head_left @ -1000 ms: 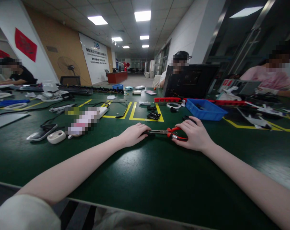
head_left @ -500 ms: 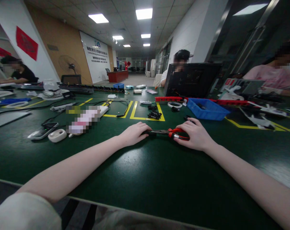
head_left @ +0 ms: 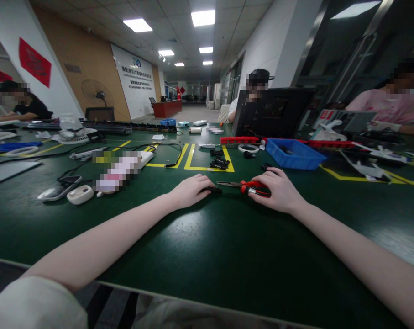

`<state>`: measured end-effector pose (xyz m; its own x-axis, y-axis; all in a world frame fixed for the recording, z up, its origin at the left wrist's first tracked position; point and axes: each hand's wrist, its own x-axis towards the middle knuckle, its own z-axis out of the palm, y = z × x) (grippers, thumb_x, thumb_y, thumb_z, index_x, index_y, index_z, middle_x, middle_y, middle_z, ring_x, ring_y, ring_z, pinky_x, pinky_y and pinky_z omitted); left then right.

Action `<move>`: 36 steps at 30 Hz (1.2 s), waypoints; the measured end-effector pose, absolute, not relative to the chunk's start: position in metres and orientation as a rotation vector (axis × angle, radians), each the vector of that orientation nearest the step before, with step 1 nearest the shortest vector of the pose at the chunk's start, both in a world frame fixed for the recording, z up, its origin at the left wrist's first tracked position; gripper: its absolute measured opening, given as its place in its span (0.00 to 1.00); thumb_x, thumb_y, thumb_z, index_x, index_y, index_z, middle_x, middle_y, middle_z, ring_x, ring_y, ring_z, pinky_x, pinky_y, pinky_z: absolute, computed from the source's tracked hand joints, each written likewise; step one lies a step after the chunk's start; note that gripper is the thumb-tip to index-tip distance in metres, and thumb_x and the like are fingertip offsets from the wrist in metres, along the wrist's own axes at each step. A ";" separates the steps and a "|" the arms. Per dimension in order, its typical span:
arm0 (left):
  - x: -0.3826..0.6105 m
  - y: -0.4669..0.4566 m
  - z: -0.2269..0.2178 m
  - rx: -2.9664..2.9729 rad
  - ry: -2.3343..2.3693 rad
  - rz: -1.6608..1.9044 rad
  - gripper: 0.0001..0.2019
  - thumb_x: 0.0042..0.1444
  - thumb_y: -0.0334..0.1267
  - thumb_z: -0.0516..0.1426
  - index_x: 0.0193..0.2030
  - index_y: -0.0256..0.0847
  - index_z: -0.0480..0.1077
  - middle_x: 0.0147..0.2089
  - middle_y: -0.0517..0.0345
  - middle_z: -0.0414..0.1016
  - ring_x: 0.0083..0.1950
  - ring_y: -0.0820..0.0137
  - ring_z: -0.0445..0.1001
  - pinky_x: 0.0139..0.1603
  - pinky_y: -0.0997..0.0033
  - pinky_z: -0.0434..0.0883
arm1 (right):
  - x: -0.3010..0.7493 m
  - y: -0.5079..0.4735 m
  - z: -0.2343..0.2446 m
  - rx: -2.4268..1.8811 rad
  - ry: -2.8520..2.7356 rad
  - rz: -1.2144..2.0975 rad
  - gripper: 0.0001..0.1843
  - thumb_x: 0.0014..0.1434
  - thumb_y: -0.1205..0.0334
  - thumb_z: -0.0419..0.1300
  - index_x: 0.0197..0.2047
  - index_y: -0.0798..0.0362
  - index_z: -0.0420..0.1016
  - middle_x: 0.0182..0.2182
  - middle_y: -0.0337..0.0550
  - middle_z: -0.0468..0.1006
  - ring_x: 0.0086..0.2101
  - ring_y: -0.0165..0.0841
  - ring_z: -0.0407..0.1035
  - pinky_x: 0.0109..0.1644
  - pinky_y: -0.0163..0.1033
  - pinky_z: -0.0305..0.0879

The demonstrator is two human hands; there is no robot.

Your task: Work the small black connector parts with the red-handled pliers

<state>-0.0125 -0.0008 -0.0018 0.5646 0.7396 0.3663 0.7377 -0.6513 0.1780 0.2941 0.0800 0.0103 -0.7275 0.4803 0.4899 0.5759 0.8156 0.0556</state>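
Note:
My left hand (head_left: 192, 190) is closed around a small black part (head_left: 215, 189), whose end sticks out past the fingertips; its exact kind is hidden. Opposite it, my right hand (head_left: 278, 189) grips needle-nose pliers (head_left: 245, 185) by their red and black handles. The plier jaws point left and lie close to the black part, apart from it. Several small black pieces (head_left: 219, 162) lie in a pile beyond my hands, inside a yellow taped square (head_left: 232, 168). Another small black piece (head_left: 265, 166) rests just behind my right hand.
A blue bin (head_left: 296, 157) stands beyond my right hand, near a white tape roll (head_left: 248, 148). To the left lie a white case (head_left: 80, 194), a phone-like device (head_left: 58, 188) and cables (head_left: 172, 145). A black monitor-like panel (head_left: 271, 112) rises opposite, with a person behind it.
The plier tips have pulled back from the black part and now point slightly upward, leaving a gap. My left hand has stayed in place with the part.

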 end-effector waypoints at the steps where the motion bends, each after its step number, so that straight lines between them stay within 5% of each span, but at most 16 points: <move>1: -0.012 -0.001 -0.002 2.781 1.305 0.655 0.11 0.67 0.35 0.53 0.53 0.41 0.70 0.49 0.52 0.74 0.52 0.63 0.71 0.53 0.62 0.70 | 0.294 0.080 0.010 -0.778 -2.541 -0.285 0.22 0.59 0.42 0.57 0.41 0.54 0.76 0.35 0.49 0.79 0.38 0.42 0.73 0.61 0.58 0.57; 7: -0.012 -0.002 -0.002 2.818 1.287 0.683 0.15 0.70 0.41 0.49 0.52 0.40 0.74 0.49 0.51 0.74 0.50 0.63 0.71 0.51 0.63 0.71 | 0.294 0.080 0.010 -0.737 -2.549 -0.326 0.20 0.58 0.44 0.58 0.41 0.52 0.76 0.36 0.48 0.80 0.38 0.42 0.73 0.61 0.58 0.57; 36: -0.010 -0.003 -0.001 2.811 1.331 0.682 0.11 0.67 0.41 0.55 0.51 0.41 0.74 0.50 0.51 0.74 0.51 0.62 0.72 0.55 0.58 0.69 | 0.292 0.073 0.016 -0.668 -2.579 -0.422 0.22 0.55 0.41 0.60 0.39 0.52 0.75 0.33 0.48 0.78 0.35 0.42 0.71 0.58 0.56 0.59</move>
